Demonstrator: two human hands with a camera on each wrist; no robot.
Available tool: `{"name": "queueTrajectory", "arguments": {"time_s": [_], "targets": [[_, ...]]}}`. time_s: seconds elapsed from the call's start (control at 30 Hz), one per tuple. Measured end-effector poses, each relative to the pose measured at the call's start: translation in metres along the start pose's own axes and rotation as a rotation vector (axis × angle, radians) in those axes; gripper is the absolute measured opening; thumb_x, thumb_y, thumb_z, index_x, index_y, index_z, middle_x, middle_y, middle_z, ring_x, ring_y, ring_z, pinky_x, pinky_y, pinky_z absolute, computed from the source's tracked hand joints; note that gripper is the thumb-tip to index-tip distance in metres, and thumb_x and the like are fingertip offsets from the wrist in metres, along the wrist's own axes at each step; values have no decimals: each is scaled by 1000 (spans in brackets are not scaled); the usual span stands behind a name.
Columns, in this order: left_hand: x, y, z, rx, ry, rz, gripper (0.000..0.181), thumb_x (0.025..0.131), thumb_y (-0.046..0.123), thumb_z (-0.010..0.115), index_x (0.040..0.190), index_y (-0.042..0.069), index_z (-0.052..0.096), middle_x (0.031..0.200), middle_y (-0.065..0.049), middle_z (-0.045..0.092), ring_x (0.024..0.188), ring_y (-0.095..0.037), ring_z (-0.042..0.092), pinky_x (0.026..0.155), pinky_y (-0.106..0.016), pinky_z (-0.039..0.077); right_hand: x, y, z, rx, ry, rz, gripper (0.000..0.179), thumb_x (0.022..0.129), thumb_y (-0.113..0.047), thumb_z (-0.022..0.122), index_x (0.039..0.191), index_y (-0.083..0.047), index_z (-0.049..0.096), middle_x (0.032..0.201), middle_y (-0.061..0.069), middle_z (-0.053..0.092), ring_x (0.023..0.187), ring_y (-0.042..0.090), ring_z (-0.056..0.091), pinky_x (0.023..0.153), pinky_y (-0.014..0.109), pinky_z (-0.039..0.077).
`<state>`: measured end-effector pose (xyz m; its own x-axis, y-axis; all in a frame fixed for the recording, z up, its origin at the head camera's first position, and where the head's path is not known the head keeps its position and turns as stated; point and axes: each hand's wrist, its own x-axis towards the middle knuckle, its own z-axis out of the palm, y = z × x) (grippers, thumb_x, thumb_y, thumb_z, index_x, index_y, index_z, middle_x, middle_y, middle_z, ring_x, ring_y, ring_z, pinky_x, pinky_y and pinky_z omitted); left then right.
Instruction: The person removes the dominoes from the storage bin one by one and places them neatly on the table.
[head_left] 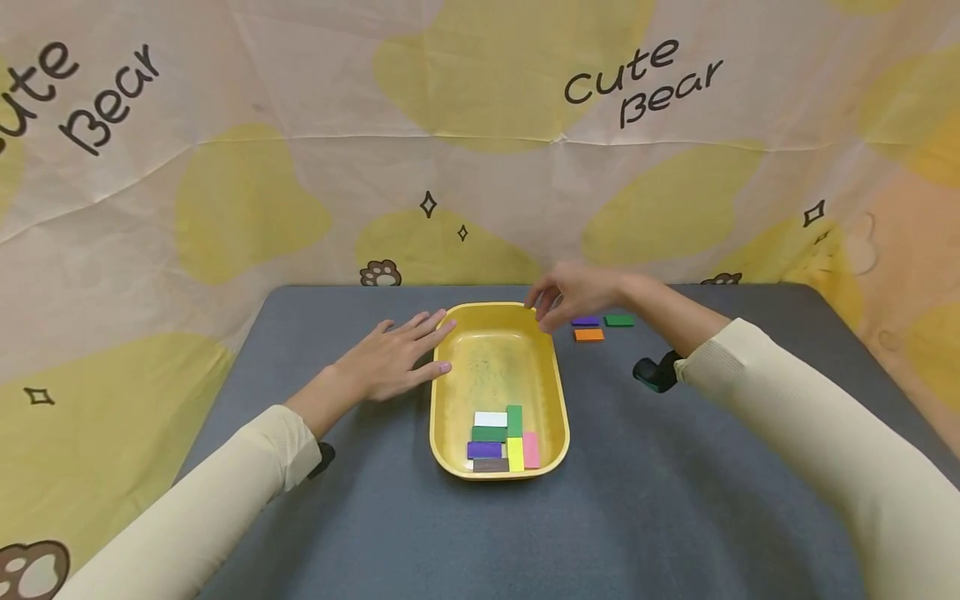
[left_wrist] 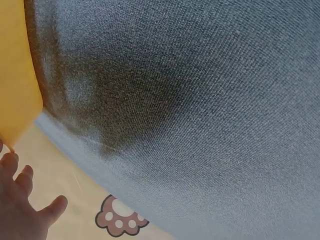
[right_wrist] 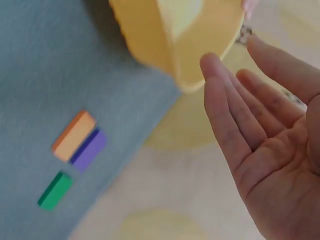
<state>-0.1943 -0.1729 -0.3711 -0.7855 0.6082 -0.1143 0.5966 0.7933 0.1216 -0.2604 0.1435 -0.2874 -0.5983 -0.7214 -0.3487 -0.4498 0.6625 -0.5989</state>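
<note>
A yellow tray (head_left: pixel 563 417) holds several small flat blocks at its near end: a white block (head_left: pixel 491 419), a green block (head_left: pixel 489 434), an upright green block (head_left: pixel 514 421), a purple block (head_left: pixel 484 450), a yellow block (head_left: pixel 515 454), a pink block (head_left: pixel 531 450) and a dark brown block (head_left: pixel 491 466). My left hand (head_left: pixel 397 357) spreads its fingers over the tray's left rim. Above the far right corner hovers my right hand (head_left: pixel 577 293). In the right wrist view, the right hand (right_wrist: pixel 275 130) has loosely bent fingers and holds nothing.
Right of the tray lie an orange block (head_left: pixel 588 335), a purple block (head_left: pixel 586 321) and a green block (head_left: pixel 619 320) on the grey table (head_left: pixel 675 517). A patterned cloth (head_left: pixel 495 192) hangs behind the table's far edge.
</note>
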Motion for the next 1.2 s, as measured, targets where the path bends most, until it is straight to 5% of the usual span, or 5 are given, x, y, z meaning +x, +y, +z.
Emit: {"name": "queueTrajectory", "arguments": {"time_s": [0.5, 0.83, 1.2], "targets": [[0, -1, -1, -1, -14, -13, 74, 101, 64, 32, 161, 23, 17, 166, 0, 12, 150, -29, 21, 112, -65, 23, 39, -14, 44, 73, -267, 81, 50, 90, -5, 72, 136, 6, 54, 123, 21, 67, 112, 23, 66, 95, 33, 52], [0, -1, -2, -2, -13, -12, 74, 101, 64, 33, 161, 22, 17, 166, -3, 16, 150, -29, 21, 112, -65, 24, 54, -19, 55, 61, -416, 187, 46, 88, -3, 74, 131, 1, 59, 116, 13, 71, 107, 18, 67, 92, 28, 52], [0, -1, -1, -2, -18, -17, 75, 101, 64, 33, 161, 22, 17, 166, -2, 15, 151, -28, 20, 112, -65, 23, 63, -25, 65, 40, -507, 209, 51, 88, -1, 73, 135, 1, 55, 112, 11, 73, 98, 12, 66, 91, 27, 52]]}}
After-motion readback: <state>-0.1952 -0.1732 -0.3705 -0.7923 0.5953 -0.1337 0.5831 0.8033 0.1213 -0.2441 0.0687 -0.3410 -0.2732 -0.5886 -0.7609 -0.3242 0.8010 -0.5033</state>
